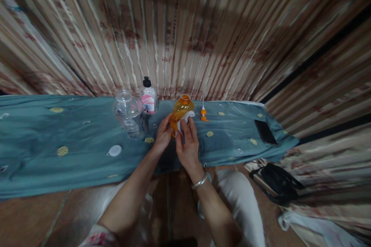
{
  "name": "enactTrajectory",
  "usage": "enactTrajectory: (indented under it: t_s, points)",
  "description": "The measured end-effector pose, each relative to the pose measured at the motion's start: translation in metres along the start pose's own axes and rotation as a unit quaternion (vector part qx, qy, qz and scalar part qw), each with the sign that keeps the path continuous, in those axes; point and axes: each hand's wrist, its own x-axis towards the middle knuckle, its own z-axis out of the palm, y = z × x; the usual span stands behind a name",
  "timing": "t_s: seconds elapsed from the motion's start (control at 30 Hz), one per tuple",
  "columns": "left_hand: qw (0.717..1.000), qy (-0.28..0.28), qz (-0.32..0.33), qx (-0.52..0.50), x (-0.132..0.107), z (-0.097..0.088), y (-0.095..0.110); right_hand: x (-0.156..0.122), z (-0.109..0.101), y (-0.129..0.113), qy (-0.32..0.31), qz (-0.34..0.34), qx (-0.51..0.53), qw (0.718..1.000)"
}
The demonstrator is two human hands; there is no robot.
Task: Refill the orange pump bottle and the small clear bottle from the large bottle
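Observation:
An amber see-through bottle [183, 105] with an uncapped neck is tilted between my hands, its mouth pointing away from me. My left hand [164, 133] grips its left side with bent fingers. My right hand [188, 141] presses a white cloth [188, 115] against the bottle's near right side, fingers closed over it. Just right of the bottle lies an orange pump head [203, 114] with its thin tube pointing to the back. Left of my hands stands a clear wide jar [129, 114] without its lid. A white round lid [115, 150] lies flat in front of it.
Behind the jar stands a clear bottle with a black cap [148, 100] and pink label. A black phone [266, 132] lies at the table's right end on the green cloth [87, 135]. A curtain [174, 27] hangs behind. A black bag [275, 183] sits on the floor at right.

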Motion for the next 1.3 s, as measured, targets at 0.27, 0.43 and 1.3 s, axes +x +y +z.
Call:
enactTrajectory:
  t_s: [0.27,0.43,1.3]
  points:
    - [0.994,0.006,-0.073,-0.086,0.001,-0.003,0.015,-0.023,-0.001,0.008,-0.11,-0.019,0.018,0.994]
    - [0.989,0.007,-0.096,-0.112,-0.001,-0.003,0.019,-0.007,-0.022,-0.013,-0.089,0.0,0.048,0.995]
    - [0.999,0.023,-0.041,0.011,-0.008,0.013,0.015,0.027,-0.054,0.041,0.047,0.231,0.209,0.949]
